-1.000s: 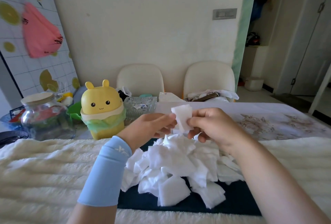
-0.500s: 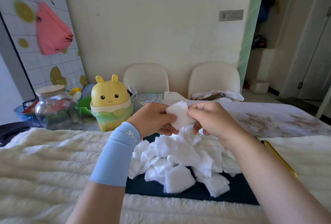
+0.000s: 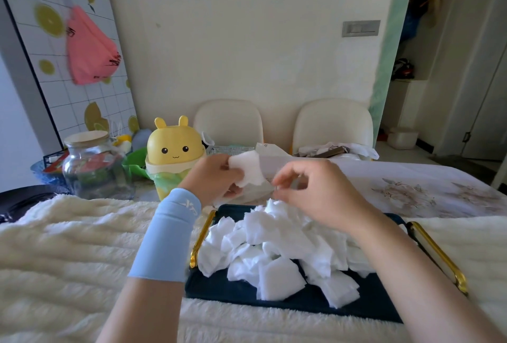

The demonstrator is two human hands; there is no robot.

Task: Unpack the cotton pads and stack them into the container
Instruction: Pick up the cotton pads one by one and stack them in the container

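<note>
White and soft, pinched by one edge in the left hand (image 3: 216, 178): a single cotton pad (image 3: 247, 168), held up over the far rim of the navy tray (image 3: 214, 293), probably to be squared flat before stacking. Just beside it, the right hand (image 3: 310, 191), apart from the pad, fingers curled, thumb and forefinger nearly together. Too blurred to tell whether pinching a thin layer or nothing at all.

Below both wrists, a loose heap of cotton pads (image 3: 277, 252) across the tray's middle, spilling toward the left gold handle (image 3: 201, 235). Lying on the tray, seemingly, to stop strays from clinging to the fluffy cream blanket (image 3: 68, 246). By the look of the heap, unpacked already, with stacking barely begun.

Likely container: clear patterned box (image 3: 233, 148) at the back, mostly hidden behind the left hand, so hard to confirm.

Room to move: open air above the heap, bare tabletop (image 3: 411, 186) off to the right. Tighter on the left, with yellow bunny bin (image 3: 174, 150) and glass jar (image 3: 93, 167) near any reach that way.
</note>
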